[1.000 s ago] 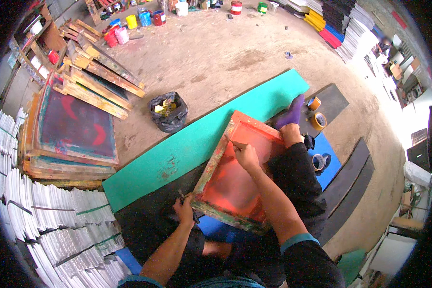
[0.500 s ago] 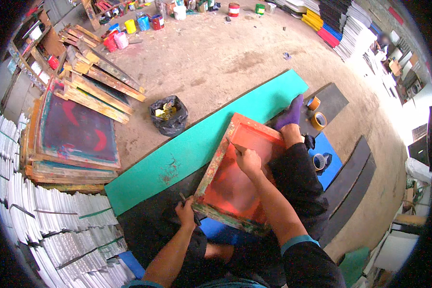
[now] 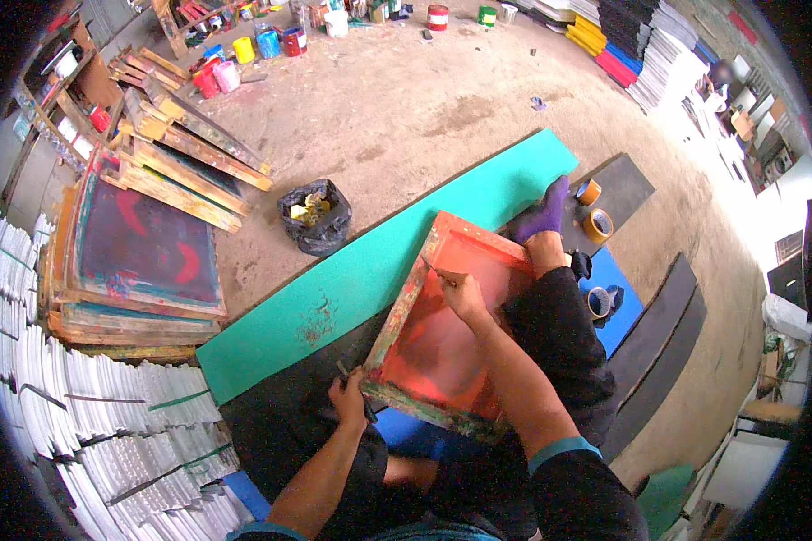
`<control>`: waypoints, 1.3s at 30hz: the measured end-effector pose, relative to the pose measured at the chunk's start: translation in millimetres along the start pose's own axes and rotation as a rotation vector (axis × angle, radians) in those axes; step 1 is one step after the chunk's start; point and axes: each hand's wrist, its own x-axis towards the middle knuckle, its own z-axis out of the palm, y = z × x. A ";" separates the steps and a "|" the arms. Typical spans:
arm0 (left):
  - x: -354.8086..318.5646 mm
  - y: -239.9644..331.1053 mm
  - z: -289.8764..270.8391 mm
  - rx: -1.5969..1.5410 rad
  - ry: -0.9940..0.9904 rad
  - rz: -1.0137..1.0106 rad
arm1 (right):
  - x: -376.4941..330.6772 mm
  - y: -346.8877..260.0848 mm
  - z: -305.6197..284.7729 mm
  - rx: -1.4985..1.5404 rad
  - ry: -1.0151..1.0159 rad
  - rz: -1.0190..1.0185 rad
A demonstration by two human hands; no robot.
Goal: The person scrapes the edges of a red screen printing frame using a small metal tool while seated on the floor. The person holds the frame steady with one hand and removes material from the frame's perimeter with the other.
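Observation:
A screen-printing frame, its wooden rails spattered with paint and its mesh stained red-orange, lies tilted across my legs. Beside its near left corner, my left hand is closed round a slim tool with a dark handle; the tool's kind does not show. My right hand reaches over the mesh, fingers pinched on a thin pointed tool whose tip is at the left rail. Most of that tool is hidden by the fingers. My foot in a purple sock rests past the frame's far right corner.
A long green foam sheet lies beyond the frame. Past it sits a black bag of scraps. Tape rolls lie at right. Stacked printing frames and white bundled sheets line the left. Paint cans stand far off.
My right hand and its tool have shifted very slightly left along the frame's left rail. My left hand and the frame look the same.

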 end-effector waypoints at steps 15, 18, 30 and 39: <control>-0.8 8.0 0.1 -0.016 -0.087 0.002 | 12.7 11.6 -12.4 0.285 -0.039 0.216; 11.9 -6.6 -7.8 -0.036 -0.083 -0.005 | -2.9 -13.5 -23.2 -0.120 0.110 0.045; 4.7 -6.1 -5.5 -0.040 -0.056 0.009 | 13.5 -49.0 -43.2 -0.390 -0.064 0.072; 2.5 -1.5 -1.9 -0.036 -0.054 -0.030 | 19.5 -40.3 -41.6 -0.226 -0.065 0.119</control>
